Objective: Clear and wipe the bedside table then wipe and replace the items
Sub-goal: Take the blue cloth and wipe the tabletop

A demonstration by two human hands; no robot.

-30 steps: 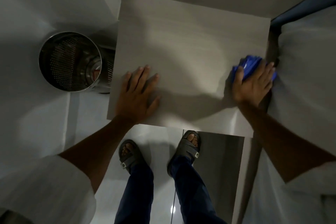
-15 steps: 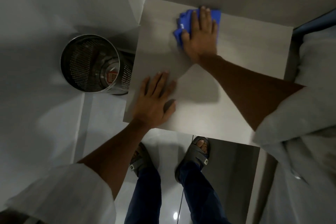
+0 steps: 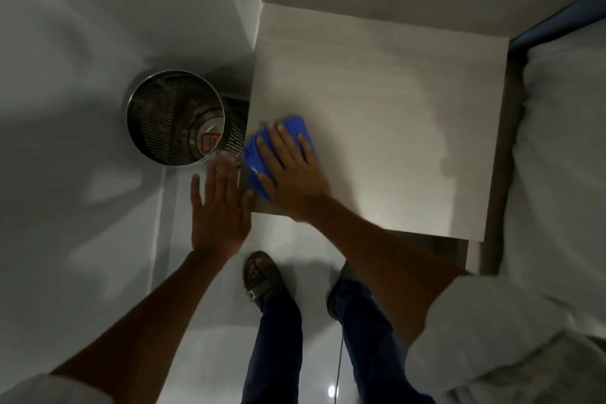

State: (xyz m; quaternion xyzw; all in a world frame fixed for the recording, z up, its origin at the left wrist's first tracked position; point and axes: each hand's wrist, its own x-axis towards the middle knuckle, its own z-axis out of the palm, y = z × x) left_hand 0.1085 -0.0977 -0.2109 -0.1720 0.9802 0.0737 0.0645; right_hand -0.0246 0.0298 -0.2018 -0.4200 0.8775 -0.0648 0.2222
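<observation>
Here the right hand lies flat, fingers spread, pressing a blue cloth onto the near left corner of the tabletop; the cloth overhangs the left edge a little. The left hand is open and holds nothing, hovering just off that same edge above the floor, its thumb side close to the cloth. A perforated metal bin stands on the floor right beside the left edge, near the fingertips of the left hand. A bed with pale bedding runs along the right edge, and a wall closes the far side.

Half a second ago the cloth was at the far left corner and the left hand was planted on the tabletop; now the cloth is at the near corner and that hand is off the surface.

The rest of the tabletop is bare to its far and right edges. Two sandalled feet stand below the near edge.
</observation>
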